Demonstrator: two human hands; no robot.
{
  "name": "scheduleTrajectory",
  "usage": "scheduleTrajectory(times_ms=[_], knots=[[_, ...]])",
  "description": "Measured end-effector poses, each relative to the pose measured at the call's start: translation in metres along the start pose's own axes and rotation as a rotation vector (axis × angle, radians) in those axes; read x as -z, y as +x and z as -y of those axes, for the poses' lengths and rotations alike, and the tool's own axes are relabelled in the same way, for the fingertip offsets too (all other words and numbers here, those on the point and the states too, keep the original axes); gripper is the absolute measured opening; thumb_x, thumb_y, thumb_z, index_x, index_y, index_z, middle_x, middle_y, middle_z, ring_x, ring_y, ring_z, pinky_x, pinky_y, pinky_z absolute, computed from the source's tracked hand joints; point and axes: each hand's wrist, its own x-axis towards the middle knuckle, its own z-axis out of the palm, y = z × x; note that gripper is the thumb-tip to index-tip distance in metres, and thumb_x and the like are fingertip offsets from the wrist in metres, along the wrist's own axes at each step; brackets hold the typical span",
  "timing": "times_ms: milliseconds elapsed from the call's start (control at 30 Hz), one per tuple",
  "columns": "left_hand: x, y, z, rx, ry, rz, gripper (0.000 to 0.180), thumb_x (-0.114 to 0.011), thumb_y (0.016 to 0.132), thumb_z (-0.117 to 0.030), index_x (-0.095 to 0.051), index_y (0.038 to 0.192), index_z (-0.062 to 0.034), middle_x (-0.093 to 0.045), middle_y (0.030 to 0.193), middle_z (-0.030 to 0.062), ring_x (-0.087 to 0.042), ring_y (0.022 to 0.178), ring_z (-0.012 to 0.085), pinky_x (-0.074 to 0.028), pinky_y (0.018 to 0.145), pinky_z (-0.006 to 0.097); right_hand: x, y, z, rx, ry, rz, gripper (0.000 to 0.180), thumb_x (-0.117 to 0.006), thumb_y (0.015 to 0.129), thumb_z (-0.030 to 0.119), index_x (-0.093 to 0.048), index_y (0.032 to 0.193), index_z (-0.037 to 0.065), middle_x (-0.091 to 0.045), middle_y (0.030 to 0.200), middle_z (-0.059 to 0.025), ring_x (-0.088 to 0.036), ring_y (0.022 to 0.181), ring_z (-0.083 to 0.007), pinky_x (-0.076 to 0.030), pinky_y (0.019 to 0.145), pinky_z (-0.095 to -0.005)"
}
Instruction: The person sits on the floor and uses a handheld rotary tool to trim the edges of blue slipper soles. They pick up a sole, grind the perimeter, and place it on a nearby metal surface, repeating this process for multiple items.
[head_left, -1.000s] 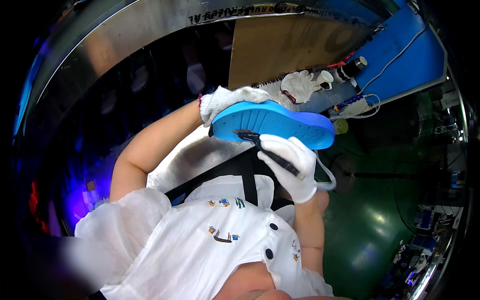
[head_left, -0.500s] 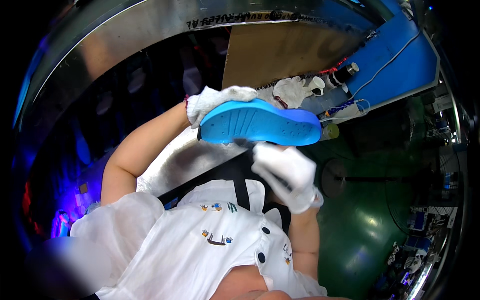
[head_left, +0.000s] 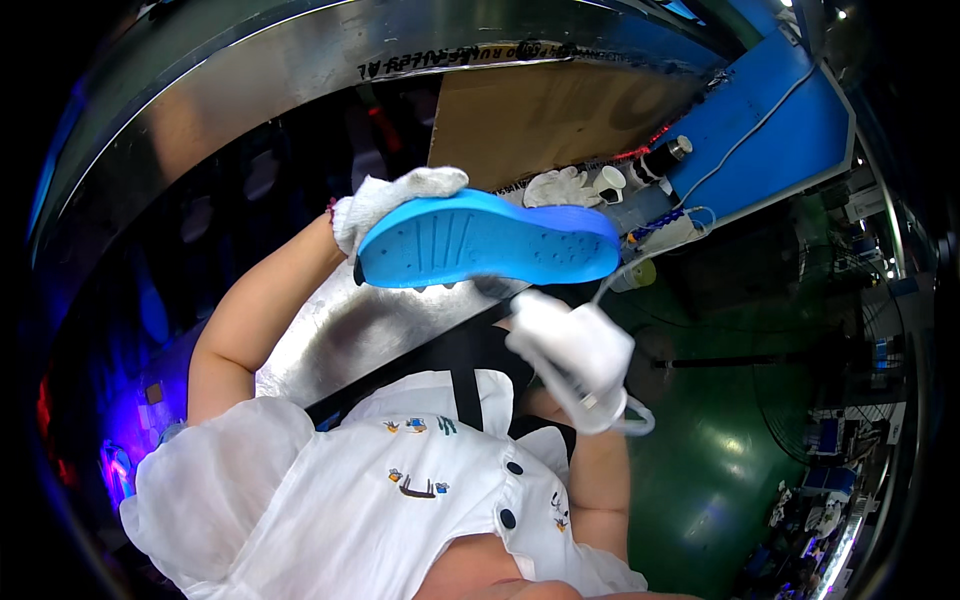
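My left hand (head_left: 395, 200), in a white knitted glove, grips a bright blue shoe sole (head_left: 480, 240) by its left end and upper edge. The sole hangs tilted over the metal bench, its ridged and dimpled face turned toward me. Below the sole's lower edge is my right hand (head_left: 575, 345), also in a white glove and smeared by motion. It looks closed; from its left side a dark, blurred tip (head_left: 492, 286) reaches the sole's lower edge. What kind of tool that is, I cannot tell. A pale loop trails from the glove near the wrist.
A shiny metal ledge (head_left: 345, 330) lies between the sole and my body. Behind stand a cardboard sheet (head_left: 560, 110), a spare white glove (head_left: 560, 187), a white cup (head_left: 609, 184) and a dark flask (head_left: 668, 155). A blue panel (head_left: 770, 120) with a cable is at far right.
The sole and my left hand have shifted left in the view, along with the background. My right hand stays below the sole, blurred in both frames.
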Motion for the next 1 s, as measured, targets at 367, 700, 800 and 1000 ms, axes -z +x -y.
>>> scheduleTrajectory(times_ms=[367, 700, 800, 1000], knots=[[0.016, -0.036, 0.001, -0.155, -0.133, 0.102, 0.072, -0.048, 0.088, -0.062, -0.051, 0.13, -0.0037, -0.062, 0.108, 0.029, -0.067, 0.085, 0.0401, -0.057, 0.064, 0.049, 0.008, 0.006, -0.009, -0.018, 0.146, -0.096, 0.033, -0.077, 0.063, -0.003, -0.069, 0.095, 0.004, -0.07, 0.095, -0.0137, -0.061, 0.069, -0.0243, -0.05, 0.063, -0.0315], [0.029, -0.153, -0.089, -1.073, -0.813, 0.327, 0.084, -0.034, 0.096, -0.06, -0.016, 0.145, 0.0064, -0.018, 0.149, 0.0312, -0.047, 0.126, 0.0346, -0.051, 0.097, 0.042, -0.027, 0.003, -0.007, -0.147, 0.522, -0.21, 0.024, -0.078, 0.071, 0.001, -0.067, 0.092, -0.001, -0.07, 0.09, -0.0135, -0.064, 0.075, -0.0205, -0.05, 0.069, -0.029], [0.052, -0.164, -0.062, -0.821, -0.778, 0.306, 0.068, -0.036, 0.1, -0.05, -0.041, 0.133, 0.0097, -0.054, 0.124, 0.0274, -0.062, 0.102, 0.0301, -0.056, 0.078, 0.037, -0.038, 0.001, -0.007, -0.114, 0.55, -0.237, 0.025, -0.076, 0.07, -0.003, -0.068, 0.093, -0.001, -0.068, 0.086, -0.0108, -0.061, 0.071, -0.0165, -0.049, 0.067, -0.0259], [0.084, -0.243, -0.12, -0.816, 1.36, -1.508, 0.044, -0.056, 0.092, -0.025, -0.052, 0.129, -0.0017, -0.063, 0.113, 0.0159, -0.063, 0.1, 0.0279, -0.052, 0.084, 0.036, -0.033, -0.007, -0.014, -0.324, 0.538, -0.245, 0.025, -0.072, 0.07, -0.007, -0.069, 0.093, -0.001, -0.062, 0.081, -0.0053, -0.056, 0.066, -0.0099, -0.043, 0.059, -0.021]])
